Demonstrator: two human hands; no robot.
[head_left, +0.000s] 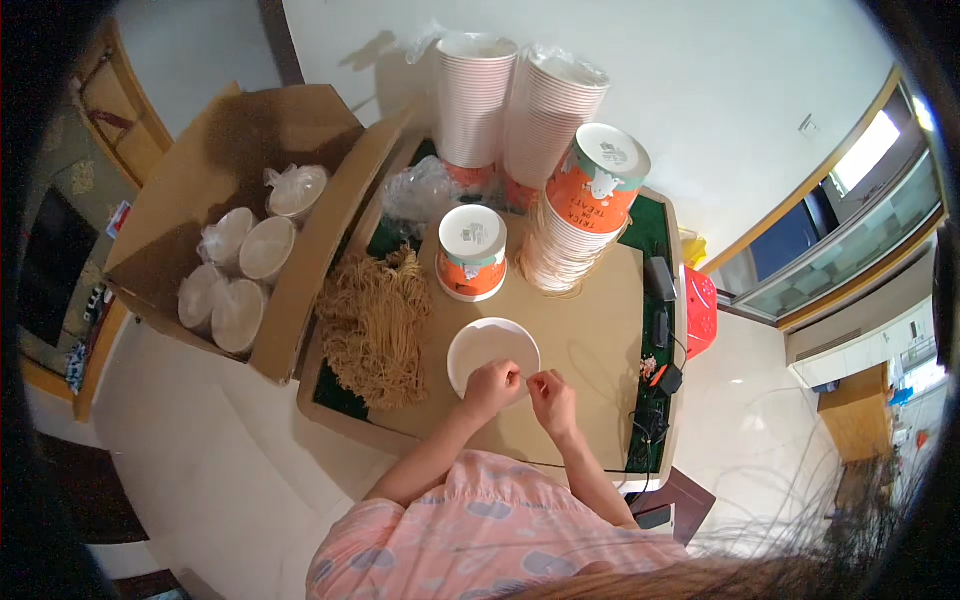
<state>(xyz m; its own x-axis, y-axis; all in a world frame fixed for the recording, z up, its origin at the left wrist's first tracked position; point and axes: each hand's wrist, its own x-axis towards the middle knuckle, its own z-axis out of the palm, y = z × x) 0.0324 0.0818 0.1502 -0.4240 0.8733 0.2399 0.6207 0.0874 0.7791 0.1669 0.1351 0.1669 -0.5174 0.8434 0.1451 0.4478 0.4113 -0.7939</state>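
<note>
A white paper bucket point(494, 340) stands mouth up on the table right in front of me. My left hand point(492, 388) is closed in a pinch over its near right rim. Just to the right, my right hand point(552, 402) is pinched too, its fingertips almost meeting the left ones. What lies between the fingers is too small to make out. Left of the bucket lies a heap of thin tan cords point(372, 325). Beyond it, an orange and green paper bucket point(472, 245) sits upside down.
Upside-down orange buckets are stacked with cords point(575, 235) at the back right. Two tall bucket stacks point(476, 95) and crumpled clear plastic point(418, 192) stand by the wall. A cardboard box point(160, 235) of plastic-wrapped buckets is at the left. Black adapters point(660, 278) line the table's right edge, beside a red stool point(701, 312).
</note>
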